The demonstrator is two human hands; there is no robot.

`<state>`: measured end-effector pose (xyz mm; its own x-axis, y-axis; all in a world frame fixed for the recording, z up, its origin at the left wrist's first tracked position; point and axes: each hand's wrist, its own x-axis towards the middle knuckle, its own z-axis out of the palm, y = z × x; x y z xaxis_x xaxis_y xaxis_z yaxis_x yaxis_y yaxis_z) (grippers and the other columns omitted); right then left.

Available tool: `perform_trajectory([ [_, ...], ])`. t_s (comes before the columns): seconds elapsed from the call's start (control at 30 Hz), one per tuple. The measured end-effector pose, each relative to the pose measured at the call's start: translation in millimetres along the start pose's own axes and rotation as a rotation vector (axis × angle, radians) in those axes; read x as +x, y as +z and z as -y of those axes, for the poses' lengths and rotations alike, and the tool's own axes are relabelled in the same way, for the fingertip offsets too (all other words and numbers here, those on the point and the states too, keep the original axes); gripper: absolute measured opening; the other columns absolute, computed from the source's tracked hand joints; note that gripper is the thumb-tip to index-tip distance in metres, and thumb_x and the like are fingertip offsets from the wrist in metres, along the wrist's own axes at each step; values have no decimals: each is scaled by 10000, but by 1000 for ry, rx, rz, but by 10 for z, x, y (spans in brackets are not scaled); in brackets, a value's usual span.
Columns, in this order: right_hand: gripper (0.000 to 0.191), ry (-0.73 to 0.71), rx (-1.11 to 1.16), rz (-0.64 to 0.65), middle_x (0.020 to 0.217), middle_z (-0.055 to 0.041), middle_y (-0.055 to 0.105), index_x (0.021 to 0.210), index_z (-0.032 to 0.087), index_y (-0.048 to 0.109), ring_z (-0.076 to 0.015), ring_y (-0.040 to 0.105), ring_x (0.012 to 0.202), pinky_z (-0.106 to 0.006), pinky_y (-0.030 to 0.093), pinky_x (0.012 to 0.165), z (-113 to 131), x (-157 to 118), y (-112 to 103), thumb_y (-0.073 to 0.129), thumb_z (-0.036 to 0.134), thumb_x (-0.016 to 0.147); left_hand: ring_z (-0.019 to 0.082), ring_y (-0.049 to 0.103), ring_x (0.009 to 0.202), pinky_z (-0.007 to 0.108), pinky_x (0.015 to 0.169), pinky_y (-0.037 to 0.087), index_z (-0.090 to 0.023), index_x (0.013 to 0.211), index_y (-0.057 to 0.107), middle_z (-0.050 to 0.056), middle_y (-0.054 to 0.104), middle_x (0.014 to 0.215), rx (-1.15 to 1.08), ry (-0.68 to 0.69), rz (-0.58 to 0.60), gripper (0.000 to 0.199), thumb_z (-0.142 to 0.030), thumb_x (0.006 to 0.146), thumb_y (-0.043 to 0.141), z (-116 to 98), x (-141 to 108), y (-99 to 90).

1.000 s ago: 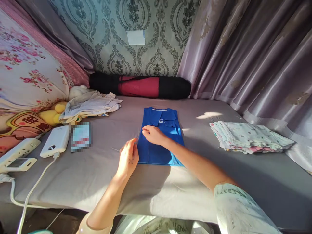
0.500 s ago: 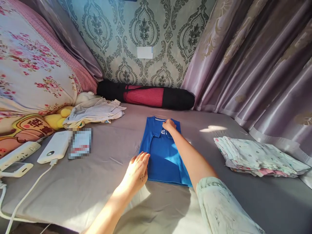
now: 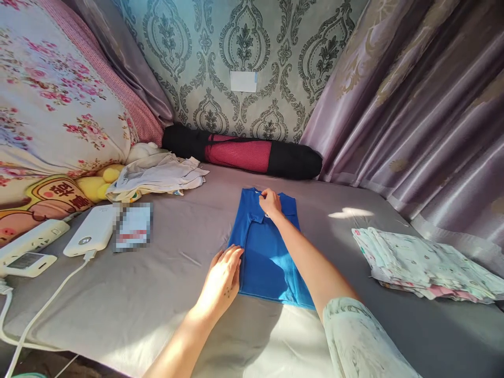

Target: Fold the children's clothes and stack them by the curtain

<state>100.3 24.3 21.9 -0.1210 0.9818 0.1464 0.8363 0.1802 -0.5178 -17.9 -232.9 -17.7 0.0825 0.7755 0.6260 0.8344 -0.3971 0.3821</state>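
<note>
A blue shirt (image 3: 265,262) lies on the grey bed sheet (image 3: 165,273), its sides and sleeves folded inward, with the collar at the far end. My left hand (image 3: 225,270) rests against the shirt's left edge near the bottom, fingers stretched and close together, palm down. At the collar, my right hand (image 3: 271,202) has its fingers curled together in a pinch on the blue fabric; the fingertips are partly hidden. Sunlight and my arm's shadow fall across the lower part of the shirt.
Folded patterned clothes (image 3: 429,265) lie at the right. A black and red roll (image 3: 240,153) lies along the wall. At left are pale clothes (image 3: 157,176), a power bank (image 3: 91,231), a power strip (image 3: 35,242), a small white device (image 3: 29,263) and cables.
My right hand has shifted slightly left at the collar, and the white lettering on the chest is now mostly covered. My left hand keeps its place on the shirt's edge. The view has shifted slightly.
</note>
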Motion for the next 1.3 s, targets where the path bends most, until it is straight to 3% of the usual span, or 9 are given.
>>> perform_trajectory([
  [0.27,246,-140,-52,44,1113,-52,698,1154,235,608,-222,634,1034,-313,455,839,276,-215,154,467,222,952,216,636,1182,440,1006,530,-218,1307,448,119,676,1227,6,-11,1,349,-148,966,430,-44,-20,-52],
  [0.5,247,-308,-98,132,1147,-24,688,1101,251,627,-176,622,1056,-269,442,866,288,-305,264,465,155,941,220,643,1169,441,996,531,-211,1308,456,112,687,1212,42,10,-43,359,-130,959,445,-26,-54,-23],
  [0.73,185,-305,-109,215,1114,-49,713,989,231,683,-212,647,1034,-284,462,857,254,-253,190,509,240,924,220,634,1187,436,1008,527,-206,1311,446,121,680,1224,61,12,-12,364,-120,957,446,-44,-44,-54],
  [0.83,288,-286,-74,256,1078,-58,733,994,225,706,-227,656,1044,-295,469,877,236,-149,135,438,326,975,219,635,1185,444,1013,525,-199,1315,436,124,682,1217,62,8,-19,368,-108,959,443,-61,-31,-58],
  [0.93,401,-267,-24,198,1166,-70,715,1129,195,684,-203,635,1120,-284,451,944,217,-15,100,307,266,1014,209,637,1182,438,1016,523,-198,1317,423,120,687,1207,64,9,-48,375,-90,958,444,-73,-12,-59],
  [1.03,468,-260,-57,144,1355,-120,614,1328,123,574,-193,534,1282,-298,372,1065,238,67,122,237,226,1020,204,632,1192,438,1021,518,-206,1323,419,108,692,1203,72,-4,-73,380,-87,962,439,-74,0,-67],
  [1.13,527,-293,-159,217,1575,-146,350,1479,65,400,-222,275,1470,-368,194,1189,318,57,210,251,285,1024,204,593,1248,441,1053,492,-204,1351,418,109,677,1250,83,-8,-55,393,-109,971,439,-77,-7,-78],
  [1.2,599,-311,-213,279,1627,-148,211,1527,39,300,-245,138,1510,-414,93,1215,381,24,289,236,366,1030,213,561,1286,450,1075,469,-194,1364,442,116,652,1302,116,-28,-5,382,-152,985,432,-87,-18,-79],
  [1.3,661,-331,-261,293,1637,-148,159,1541,16,249,-249,76,1519,-430,29,1219,436,-11,408,193,432,1030,248,506,1340,491,1105,424,-170,1391,476,128,589,1391,200,-68,142,401,-272,1008,411,-108,-31,-66],
])
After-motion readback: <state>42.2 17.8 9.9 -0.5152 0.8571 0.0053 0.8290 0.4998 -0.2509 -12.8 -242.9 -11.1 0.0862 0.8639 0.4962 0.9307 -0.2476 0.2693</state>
